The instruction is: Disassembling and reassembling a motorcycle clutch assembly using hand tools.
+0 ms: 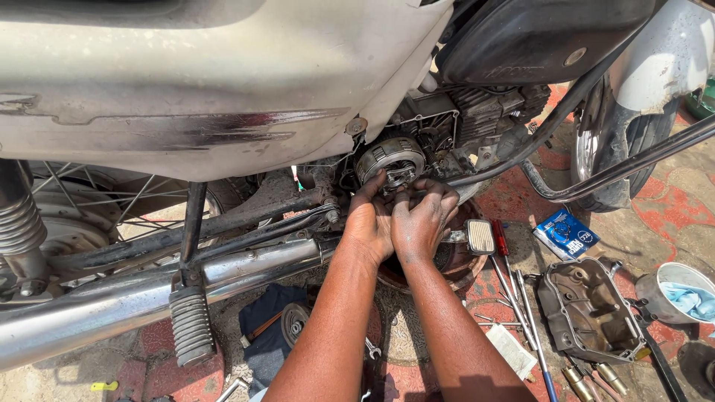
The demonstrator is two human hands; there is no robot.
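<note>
Both my hands reach under a white motorcycle into its opened engine side. My left hand [369,223] has its fingers pressed against the lower rim of the round grey clutch assembly [389,158]. Close beside it, my right hand [422,216] curls its greasy fingers around a small part at the clutch's lower right edge; what the fingers pinch is hidden. The two hands touch each other. The exposed engine block [477,119] sits just right of the clutch.
A chrome exhaust pipe [149,294] and ribbed footpeg [191,324] run below left. A removed engine cover [588,309], screwdrivers [514,290], a blue packet [566,232], and a white bowl with cloth [681,294] lie on the ground at right. The front tyre [633,126] stands upper right.
</note>
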